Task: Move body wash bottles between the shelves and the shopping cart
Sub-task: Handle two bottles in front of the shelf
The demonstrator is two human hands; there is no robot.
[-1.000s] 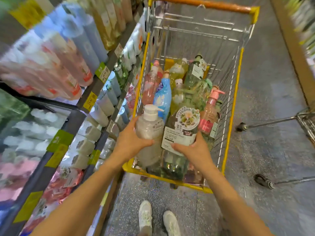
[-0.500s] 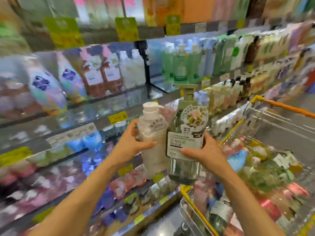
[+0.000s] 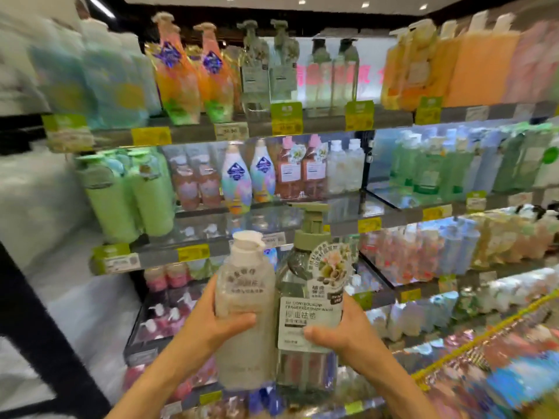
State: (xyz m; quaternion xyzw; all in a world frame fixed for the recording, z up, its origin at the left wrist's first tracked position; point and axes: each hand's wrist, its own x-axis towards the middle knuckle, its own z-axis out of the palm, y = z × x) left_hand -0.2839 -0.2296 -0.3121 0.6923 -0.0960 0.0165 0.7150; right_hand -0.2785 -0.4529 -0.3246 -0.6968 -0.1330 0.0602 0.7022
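left hand [image 3: 211, 325]: my fingers wrapped round the middle of a frosted off-white pump bottle with a white cap [image 3: 245, 313], firm hold, bottle upright

right hand [image 3: 338, 331]: clamped round the lower label of a clear green-tinted pump bottle with an olive pump and a flower sticker [image 3: 308, 300], also upright

pair: the two bottles are touching side by side, in front of my chest, long axes vertical, pumps up

cart: yellow-rimmed wire shopping cart [image 3: 484, 340] low on my right, blurred, already holding other bottles

target: middle grey shelf with yellow price tags [image 3: 302, 237] lies straight ahead and above the bottle tops; a bare stretch of it shows just behind the olive pump

key relation: gap is up and forward from both grips; right-hand bottle sits directly under it, so I judge the right goes first, kept upright and lifted over the shelf lip

far: upper shelf [image 3: 317, 125] with tall orange and clear bottles, blurred, out of easy reach

risk: bottles knocking each other as I split them
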